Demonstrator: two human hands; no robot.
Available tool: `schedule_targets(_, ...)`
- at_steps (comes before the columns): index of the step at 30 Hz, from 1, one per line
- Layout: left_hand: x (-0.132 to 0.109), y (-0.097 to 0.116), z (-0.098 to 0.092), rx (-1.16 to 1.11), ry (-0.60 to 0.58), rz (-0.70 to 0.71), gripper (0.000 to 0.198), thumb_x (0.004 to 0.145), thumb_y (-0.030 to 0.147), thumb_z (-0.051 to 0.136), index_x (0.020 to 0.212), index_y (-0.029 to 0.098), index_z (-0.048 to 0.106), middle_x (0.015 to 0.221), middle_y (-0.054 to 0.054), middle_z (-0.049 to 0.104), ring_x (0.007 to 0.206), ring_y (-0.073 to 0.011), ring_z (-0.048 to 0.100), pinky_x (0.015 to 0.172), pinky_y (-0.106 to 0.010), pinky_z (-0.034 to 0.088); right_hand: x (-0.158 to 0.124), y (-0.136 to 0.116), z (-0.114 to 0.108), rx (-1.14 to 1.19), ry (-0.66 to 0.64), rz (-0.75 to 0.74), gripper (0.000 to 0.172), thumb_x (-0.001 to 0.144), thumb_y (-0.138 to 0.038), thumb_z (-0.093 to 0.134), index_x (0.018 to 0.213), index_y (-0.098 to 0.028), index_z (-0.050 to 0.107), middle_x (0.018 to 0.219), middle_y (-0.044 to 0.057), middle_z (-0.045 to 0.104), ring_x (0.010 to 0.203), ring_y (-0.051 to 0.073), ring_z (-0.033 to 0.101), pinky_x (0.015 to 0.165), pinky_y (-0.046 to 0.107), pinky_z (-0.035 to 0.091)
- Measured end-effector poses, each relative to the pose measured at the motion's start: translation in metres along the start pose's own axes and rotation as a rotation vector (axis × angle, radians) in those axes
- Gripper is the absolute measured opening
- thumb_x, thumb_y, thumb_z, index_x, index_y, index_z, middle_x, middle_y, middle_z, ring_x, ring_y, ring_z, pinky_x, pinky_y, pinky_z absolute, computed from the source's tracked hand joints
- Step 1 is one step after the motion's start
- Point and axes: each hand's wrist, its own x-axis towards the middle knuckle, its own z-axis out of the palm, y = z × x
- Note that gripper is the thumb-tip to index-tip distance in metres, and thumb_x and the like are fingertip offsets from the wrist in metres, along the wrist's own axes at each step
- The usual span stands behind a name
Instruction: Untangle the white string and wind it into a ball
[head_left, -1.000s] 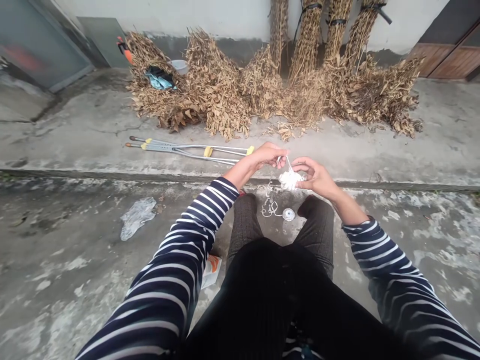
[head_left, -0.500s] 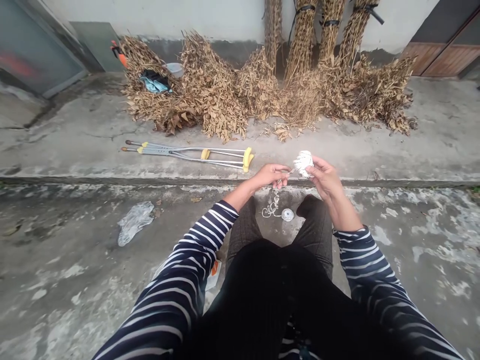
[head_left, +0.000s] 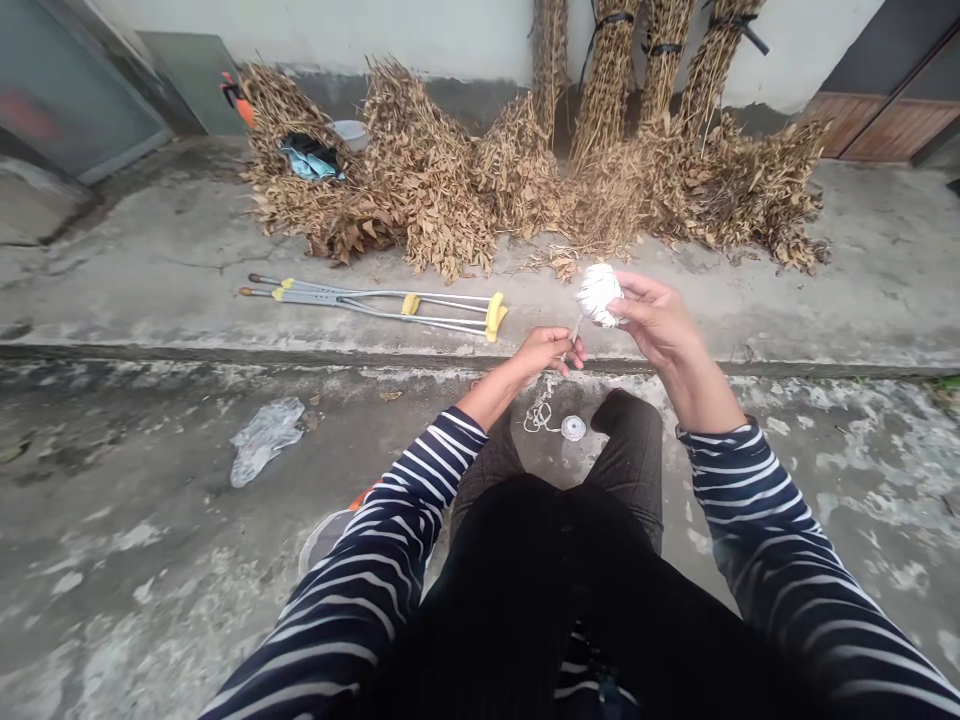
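A white ball of cord (head_left: 598, 295) is gripped in the fingers of my right hand (head_left: 654, 318), raised above my knees. My left hand (head_left: 551, 350), lower and to the left, pinches the white cord (head_left: 576, 328) that runs down from the ball. On the ground between my feet lies a flat white coil (head_left: 573, 428), with loose loops of cord (head_left: 538, 416) beside it. Part of the strand between my left hand and those loops is hard to make out.
A pair of crutches (head_left: 375, 303) lies on the raised concrete step ahead. Dried plant stalks (head_left: 435, 180) are heaped along the wall, with tied bundles (head_left: 606, 80) upright behind. A crumpled clear plastic bag (head_left: 268, 438) rests on the ground to the left.
My right hand has lifted the ball of cord up and slightly left. My left hand stays nearly in place, still pinching the cord. The coil on the ground looks unmoved.
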Motion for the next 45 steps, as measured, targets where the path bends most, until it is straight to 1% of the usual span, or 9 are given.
schedule_targets(9,-0.025,-0.028,-0.019,-0.294,-0.466,-0.247,0.024,0.079,0.037,0.063,0.074,0.014,0.058,0.069,-0.011,0.068,0.058,-0.0201,0.066,0.043,-0.024,0.045,0.007,-0.022,-0.023,-0.026,-0.073,-0.043,0.055,0.056,-0.030,0.097,0.107,-0.026,0.079,0.115,0.007,0.079,0.110,0.029,0.074,0.089,0.045,0.063)
schedule_targets(11,-0.025,-0.033,-0.018,-0.167,-0.381,-0.270,0.023,0.079,0.034,0.066,0.071,0.014,0.059,0.073,-0.012,0.069,0.063,-0.0202,0.067,0.048,-0.025,0.048,0.005,-0.023,-0.020,-0.027,-0.091,-0.031,0.056,0.055,-0.031,0.097,0.108,-0.025,0.078,0.117,0.008,0.079,0.112,0.031,0.073,0.090,0.046,0.062)
schedule_targets(13,-0.021,-0.029,-0.017,0.019,-0.090,-0.226,0.014,0.078,0.025,0.070,0.075,0.012,0.064,0.083,-0.012,0.072,0.069,-0.0191,0.068,0.055,-0.026,0.052,0.004,-0.023,-0.015,-0.015,-0.097,-0.002,0.056,0.054,-0.033,0.098,0.107,-0.023,0.079,0.116,0.008,0.079,0.111,0.032,0.073,0.088,0.046,0.062)
schedule_targets(15,-0.014,-0.018,-0.015,0.113,0.239,-0.089,0.011,0.077,0.016,0.072,0.087,0.013,0.069,0.098,-0.012,0.074,0.080,-0.0190,0.070,0.060,-0.026,0.054,0.003,-0.022,-0.009,-0.004,-0.092,0.028,0.057,0.052,-0.034,0.098,0.105,-0.022,0.079,0.114,0.008,0.080,0.109,0.032,0.074,0.087,0.046,0.062)
schedule_targets(17,-0.009,-0.003,-0.010,0.065,0.358,0.098,0.025,0.078,0.015,0.073,0.103,0.014,0.071,0.118,-0.013,0.072,0.098,-0.0212,0.070,0.064,-0.025,0.057,0.004,-0.020,-0.006,0.002,-0.083,0.050,0.058,0.051,-0.032,0.098,0.104,-0.022,0.079,0.112,0.008,0.081,0.106,0.031,0.074,0.087,0.046,0.062)
schedule_targets(20,-0.006,0.015,0.004,-0.047,0.265,0.287,0.042,0.078,0.019,0.078,0.119,0.015,0.068,0.125,-0.012,0.071,0.109,-0.0216,0.069,0.068,-0.023,0.059,0.007,-0.016,-0.002,0.002,-0.061,0.072,0.056,0.048,-0.030,0.098,0.101,-0.022,0.080,0.108,0.008,0.081,0.101,0.029,0.074,0.086,0.045,0.061)
schedule_targets(27,-0.005,0.023,0.040,-0.071,0.303,0.331,0.029,0.081,0.029,0.080,0.103,0.011,0.074,0.090,-0.006,0.077,0.070,-0.0114,0.067,0.065,-0.023,0.053,0.008,-0.016,0.009,0.006,-0.005,0.076,0.053,0.046,-0.027,0.098,0.096,-0.022,0.081,0.106,0.006,0.081,0.096,0.026,0.074,0.084,0.043,0.061)
schedule_targets(39,-0.002,0.025,0.040,-0.166,0.056,0.214,0.036,0.069,0.035,0.089,0.090,0.010,0.073,0.081,-0.006,0.075,0.077,-0.0153,0.072,0.074,-0.027,0.050,0.009,-0.009,0.014,0.034,0.005,0.057,0.054,0.049,-0.027,0.097,0.099,-0.020,0.078,0.109,0.008,0.080,0.101,0.028,0.074,0.093,0.045,0.060)
schedule_targets(45,-0.002,0.021,0.036,-0.119,0.091,0.168,0.033,0.067,0.034,0.090,0.081,0.010,0.072,0.077,-0.003,0.073,0.073,-0.0126,0.069,0.076,-0.027,0.051,0.011,-0.008,0.013,0.054,0.022,0.072,0.056,0.046,-0.027,0.096,0.099,-0.021,0.080,0.102,0.006,0.081,0.092,0.025,0.074,0.085,0.043,0.061)
